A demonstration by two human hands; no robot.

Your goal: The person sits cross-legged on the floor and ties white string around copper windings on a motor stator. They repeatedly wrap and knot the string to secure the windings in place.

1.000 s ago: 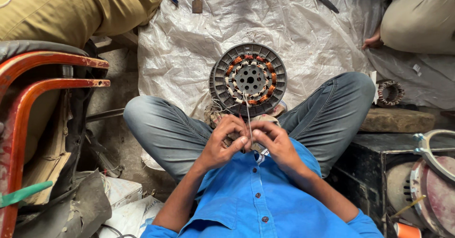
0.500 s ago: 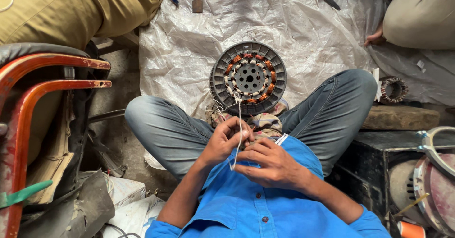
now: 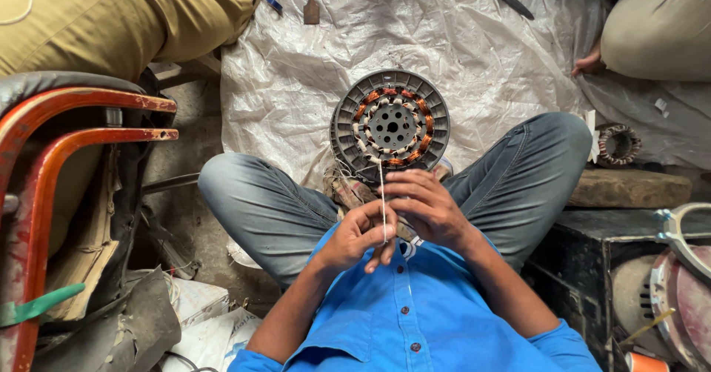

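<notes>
Left hand (image 3: 355, 236) and right hand (image 3: 428, 210) together, pinching white cord (image 3: 381, 187) at frame centre. Stator (image 3: 390, 124) windings mostly laced; tie-off unfinished.

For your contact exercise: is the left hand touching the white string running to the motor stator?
Touching. The head view shows the white string passing down into the left hand, pinched at its fingers.

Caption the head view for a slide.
Both hands, left hand and right hand, pinch a white string from the motor stator.
</notes>
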